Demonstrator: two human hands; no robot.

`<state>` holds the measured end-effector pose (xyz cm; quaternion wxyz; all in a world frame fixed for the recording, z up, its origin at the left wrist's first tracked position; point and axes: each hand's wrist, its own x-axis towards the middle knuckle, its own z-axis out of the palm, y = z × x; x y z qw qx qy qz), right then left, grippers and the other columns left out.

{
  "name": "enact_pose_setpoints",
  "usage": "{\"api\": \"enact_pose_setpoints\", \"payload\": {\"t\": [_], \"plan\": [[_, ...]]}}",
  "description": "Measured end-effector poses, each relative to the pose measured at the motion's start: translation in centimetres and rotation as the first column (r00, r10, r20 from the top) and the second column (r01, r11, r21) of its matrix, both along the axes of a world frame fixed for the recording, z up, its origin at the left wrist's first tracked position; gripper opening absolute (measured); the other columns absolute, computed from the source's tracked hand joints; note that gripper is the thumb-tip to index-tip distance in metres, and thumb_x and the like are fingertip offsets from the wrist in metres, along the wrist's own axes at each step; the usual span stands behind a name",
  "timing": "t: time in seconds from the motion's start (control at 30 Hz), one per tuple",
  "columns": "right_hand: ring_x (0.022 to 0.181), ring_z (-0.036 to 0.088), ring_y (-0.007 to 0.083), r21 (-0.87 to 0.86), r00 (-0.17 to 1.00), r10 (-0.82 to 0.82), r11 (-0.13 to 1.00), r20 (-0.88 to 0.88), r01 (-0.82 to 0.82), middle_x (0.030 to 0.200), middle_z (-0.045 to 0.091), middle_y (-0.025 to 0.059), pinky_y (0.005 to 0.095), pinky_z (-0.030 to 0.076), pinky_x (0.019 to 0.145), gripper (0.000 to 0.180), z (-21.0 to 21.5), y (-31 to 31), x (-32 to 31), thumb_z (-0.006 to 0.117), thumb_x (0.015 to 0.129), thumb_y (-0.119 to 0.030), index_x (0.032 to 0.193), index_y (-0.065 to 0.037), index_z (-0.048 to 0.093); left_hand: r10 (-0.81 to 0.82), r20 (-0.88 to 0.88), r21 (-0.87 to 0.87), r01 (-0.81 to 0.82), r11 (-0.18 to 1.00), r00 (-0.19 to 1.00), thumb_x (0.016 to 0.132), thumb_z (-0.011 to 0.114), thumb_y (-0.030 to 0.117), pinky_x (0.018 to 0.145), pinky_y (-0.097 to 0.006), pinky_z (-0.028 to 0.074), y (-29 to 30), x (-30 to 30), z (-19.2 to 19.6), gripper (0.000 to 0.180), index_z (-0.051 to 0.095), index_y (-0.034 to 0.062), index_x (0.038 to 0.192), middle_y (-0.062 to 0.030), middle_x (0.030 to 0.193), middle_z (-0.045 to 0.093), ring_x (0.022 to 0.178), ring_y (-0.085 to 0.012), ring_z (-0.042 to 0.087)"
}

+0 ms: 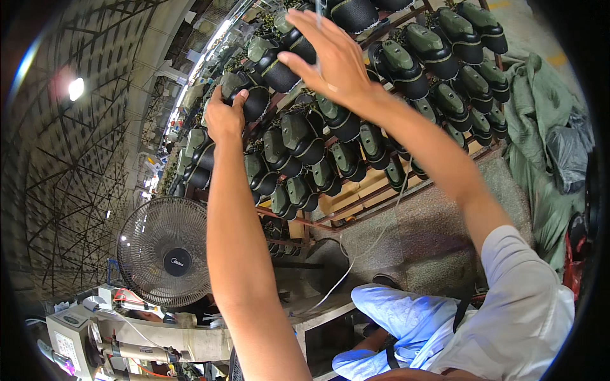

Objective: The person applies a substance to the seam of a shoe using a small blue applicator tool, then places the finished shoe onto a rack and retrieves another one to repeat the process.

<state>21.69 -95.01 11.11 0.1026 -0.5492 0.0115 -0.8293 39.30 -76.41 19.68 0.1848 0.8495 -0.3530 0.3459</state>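
Rows of shoe-shaped pieces (302, 136), each with a smooth, faceted green top, a rounded black body and pale edge stitching, fill the slanting rust-brown metal rack (325, 222). Left of the rack stands a round fan (178, 261) with a fine wire grille; right of it, rumpled green cloth (534, 95) hangs in soft folds. The left hand (224, 120) reaches to the rack's far left, thumb and fingers against one piece (257, 101); whether it grips cannot be told. The right hand (337, 66), slightly blurred, spreads open over the rack's upper rows, thumb apart.
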Motion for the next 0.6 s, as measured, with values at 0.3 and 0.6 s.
{"api": "enact_pose_setpoints", "payload": {"t": [0.3,0.6], "plan": [[0.103,0.07,0.0422,0.114,0.936,-0.108,0.982,-0.336,0.154,0.113,0.071,0.0204,0.0547,0.058,0.087,0.068,2.0,-3.8,3.4,0.084,0.083,-0.025,0.142,-0.006,0.054,-0.345,0.131,-0.052,0.354,0.934,0.929,0.1,0.066,0.023,0.1,-0.043,0.053,6.8,-7.6,-4.5,0.027,0.073,0.0044,0.119,-0.0186,0.122,0.072,0.112,-0.0365,0.07],[0.121,0.072,0.0317,0.004,0.968,0.072,0.997,-0.239,-0.073,0.138,0.07,0.0168,0.038,0.058,0.101,0.06,-2.7,8.2,-13.7,0.082,0.087,-0.009,0.143,-0.004,0.063,-0.345,-0.068,0.058,0.349,0.935,0.936,0.089,0.081,0.016,0.113,-0.045,0.047,17.7,-17.5,-10.0,0.049,0.066,0.0018,0.133,-0.0206,0.145,0.062,0.134,-0.0396,0.06]]}}
